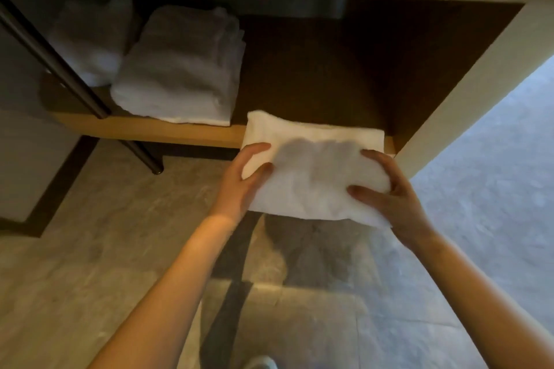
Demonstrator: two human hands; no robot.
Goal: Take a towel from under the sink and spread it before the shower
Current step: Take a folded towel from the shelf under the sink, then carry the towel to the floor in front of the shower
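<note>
White folded towel (314, 171) juts off the wooden shelf (150, 129), long axis sideways; left hand (242, 186) and right hand (392, 198) clamp its ends.

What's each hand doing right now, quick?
Left hand: closed on the left edge of the folded white towel.
Right hand: closed on the same towel's right edge, fingers on top.

Folded white towel (314, 165), roughly flat, far edge over the wooden shelf (150, 129) lip, front overhanging the floor.
</note>
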